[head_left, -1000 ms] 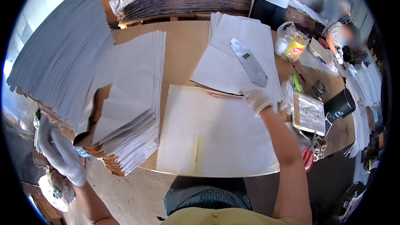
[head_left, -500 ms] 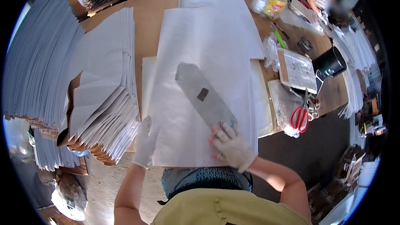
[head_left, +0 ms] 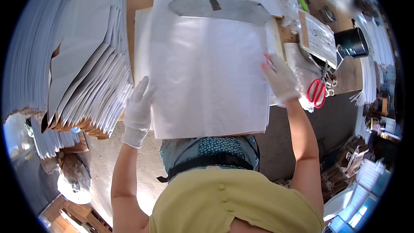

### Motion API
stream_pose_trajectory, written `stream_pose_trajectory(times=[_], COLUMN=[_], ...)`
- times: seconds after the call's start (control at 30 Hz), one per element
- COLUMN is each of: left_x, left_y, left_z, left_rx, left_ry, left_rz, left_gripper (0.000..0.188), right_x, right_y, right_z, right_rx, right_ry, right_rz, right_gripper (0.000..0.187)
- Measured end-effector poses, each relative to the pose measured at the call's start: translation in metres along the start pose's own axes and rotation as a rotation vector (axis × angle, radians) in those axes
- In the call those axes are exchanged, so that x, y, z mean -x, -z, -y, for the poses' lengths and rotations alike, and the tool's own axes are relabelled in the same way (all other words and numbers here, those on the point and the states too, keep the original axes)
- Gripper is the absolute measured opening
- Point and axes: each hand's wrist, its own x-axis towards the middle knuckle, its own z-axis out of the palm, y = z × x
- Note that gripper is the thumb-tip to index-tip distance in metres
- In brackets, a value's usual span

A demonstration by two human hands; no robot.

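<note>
Left hand (head_left: pixel 139 110): we're holding fingers open by the paper (head_left: pixel 207 77).
Right hand (head_left: pixel 281 77): we cannot tell whether we're gripping.
Metal plate (head_left: pixel 235 9): we're risking a slide if tugging unevenly.

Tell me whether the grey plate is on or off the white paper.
On: the grey plate lies across the white paper, with white showing along both its long edges.
</note>
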Motion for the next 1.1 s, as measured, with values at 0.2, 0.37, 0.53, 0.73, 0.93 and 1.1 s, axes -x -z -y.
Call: stream_pose_trajectory(times=[0.2,0.37,0.53,0.73,0.93,1.1], left_x=[-0.008,-0.008,-0.015,-0.034,-0.055,-0.059], left_y=[0.014,0.008,0.016,0.026,-0.015,-0.040], left_z=[0.011,0.014,0.019,0.032,-0.016,-0.006], left_rx=[0.183,0.012,-0.004,0.300,0.519,-0.061], left_ry=[-0.131,-0.215,-0.251,-0.133,0.670,0.452], left_rz=[0.084,0.109,0.173,0.245,-0.109,-0.074], left_gripper=[0.053,0.053,0.044,0.019,0.051,0.042], right_x=[0.094,0.105,0.082,0.063,0.015,-0.006], right_y=[0.007,0.026,0.020,0.002,-0.041,-0.062], right_z=[-0.005,0.003,0.004,-0.062,-0.025,-0.027], right_rx=[-0.343,0.121,0.444,-0.736,-0.669,-0.217], right_ry=[-0.351,0.260,0.699,0.032,-0.183,-0.121], right_rz=[0.109,0.049,0.013,-0.155,-0.397,-0.339], right_gripper=[0.040,0.036,0.018,0.024,0.027,0.026])
